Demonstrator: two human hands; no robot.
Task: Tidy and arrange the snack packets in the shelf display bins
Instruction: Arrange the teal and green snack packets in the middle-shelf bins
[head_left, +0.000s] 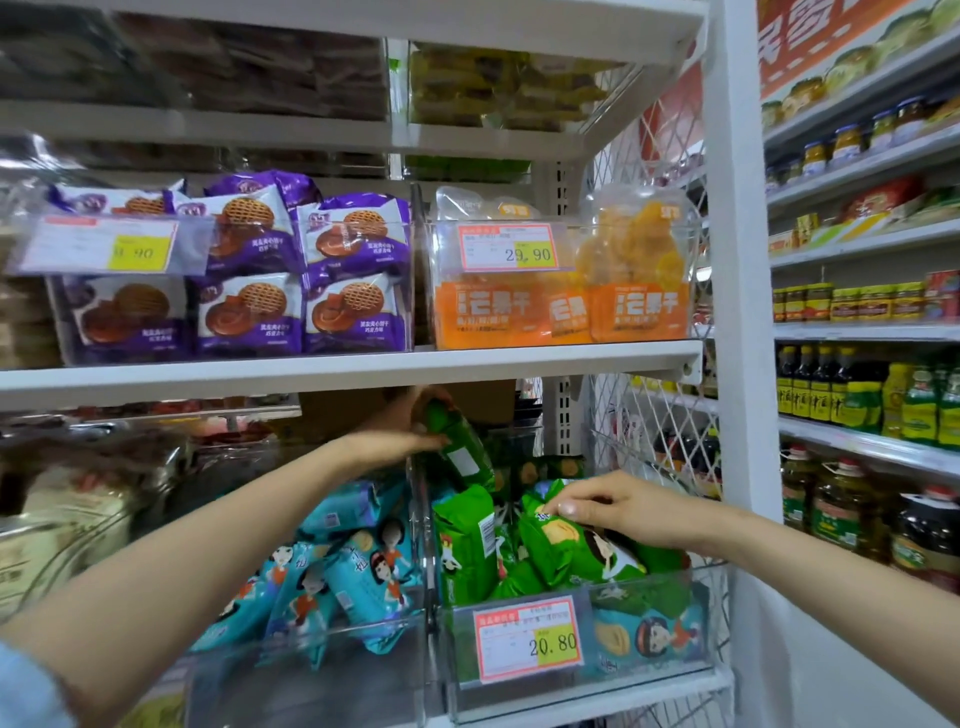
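Observation:
My left hand (402, 423) grips a green snack packet (460, 447) by its top, holding it tilted above the back of the right clear bin (644, 660). My right hand (618, 506) pinches the top of another green packet (566, 551) lying in that bin among several green packets (467, 540). A teal packet (649, 636) lies at the bin's front right. The neighbouring clear bin (311, 670) to the left holds several teal packets (353, 571) in a loose heap.
The shelf above (337, 371) carries bins of purple biscuit packets (249, 270) and orange dried-mango packs (639, 275). A price tag (527, 636) hangs on the green bin's front. A white upright post (737, 312) and wire mesh side (654, 415) stand right; bottles fill the far-right shelves (872, 395).

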